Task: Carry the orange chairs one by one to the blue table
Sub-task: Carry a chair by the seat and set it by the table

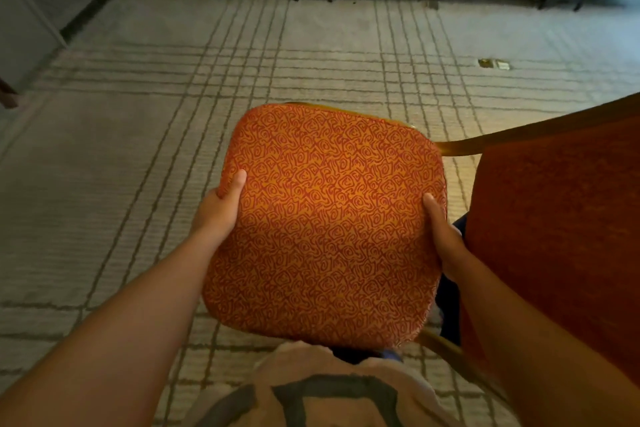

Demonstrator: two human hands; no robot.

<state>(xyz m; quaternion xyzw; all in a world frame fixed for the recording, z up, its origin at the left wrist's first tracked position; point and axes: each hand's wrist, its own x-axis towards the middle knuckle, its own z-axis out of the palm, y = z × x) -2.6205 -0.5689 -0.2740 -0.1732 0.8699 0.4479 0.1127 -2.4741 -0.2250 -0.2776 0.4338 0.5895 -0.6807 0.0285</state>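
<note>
While the person is holding the orange chair (485, 146) above the carpet (104, 184), its seat (325, 225) is facing up and its backrest (561, 236) is pointing right, cropped by the frame. The left hand (216, 215) and right hand (445, 236) are each keeping a grip clamped on a seat edge, fingers hiding underneath. The shirt (311, 392) is showing an unreadable dark mark.

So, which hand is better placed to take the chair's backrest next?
Probably the right hand: it grips the orange seat edge directly beside the backrest. The left hand grips the opposite edge, with the whole seat between it and the backrest.
</note>
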